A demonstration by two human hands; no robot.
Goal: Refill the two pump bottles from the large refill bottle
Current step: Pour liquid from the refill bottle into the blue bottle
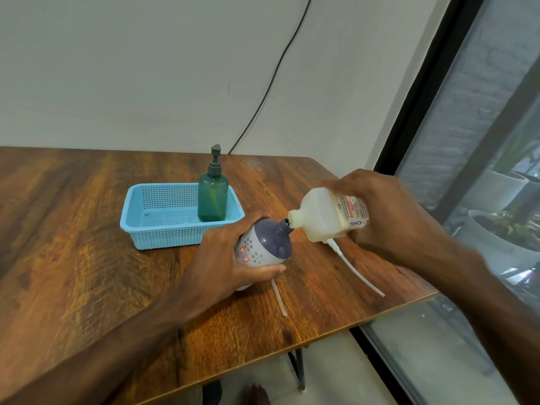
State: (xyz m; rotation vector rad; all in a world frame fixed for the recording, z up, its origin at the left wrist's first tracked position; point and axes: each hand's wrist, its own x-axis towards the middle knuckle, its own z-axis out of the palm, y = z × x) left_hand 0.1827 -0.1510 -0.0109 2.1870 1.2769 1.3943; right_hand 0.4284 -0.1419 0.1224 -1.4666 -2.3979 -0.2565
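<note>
My left hand (225,258) grips a purple and white pump bottle (263,244), tilted with its open neck pointing up and right. My right hand (377,211) holds the large translucent refill bottle (324,217) tipped on its side, its open mouth touching the purple bottle's neck. A green pump bottle (212,197) with its pump on stands upright in the blue basket (163,229). Two white pump tubes lie on the table: one (355,268) below the refill bottle, the other (279,299) below my left hand.
The wooden table (87,244) ends close on the right, beside a large window (467,200). A black cable (271,83) hangs down the wall behind the basket. The floor and a table leg (299,369) show below the front edge.
</note>
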